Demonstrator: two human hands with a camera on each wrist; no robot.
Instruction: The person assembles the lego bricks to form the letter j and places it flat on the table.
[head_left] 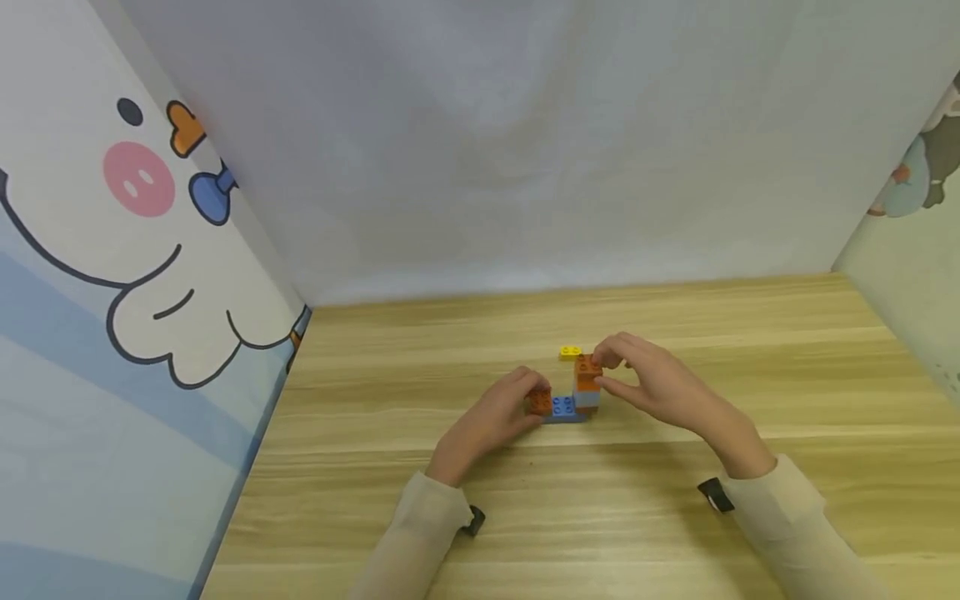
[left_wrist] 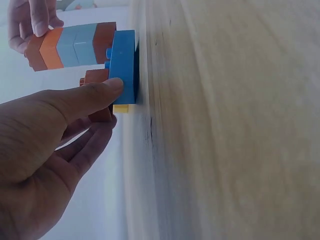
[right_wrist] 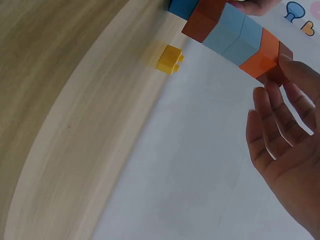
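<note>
A long blue brick (head_left: 562,408) lies on the table with its studs up. On its right end rises a tower: a brown brick (left_wrist: 104,42) lowest, two light-blue bricks (right_wrist: 232,35), an orange brick (right_wrist: 261,53), and a brown top brick (head_left: 588,365). Another brown brick (head_left: 540,402) sits on the left end of the blue one. My left hand (head_left: 491,419) grips that end, the thumb against the blue brick's side and fingers behind. With thumb and fingers, my right hand (head_left: 663,385) pinches the tower's top brown brick.
A small yellow brick (head_left: 570,352) lies on the wooden table (head_left: 420,350) just behind the tower. A pale curtain-like backdrop (head_left: 525,150) stands along the far edge, and a panel with cartoon figures (head_left: 67,208) borders the left side.
</note>
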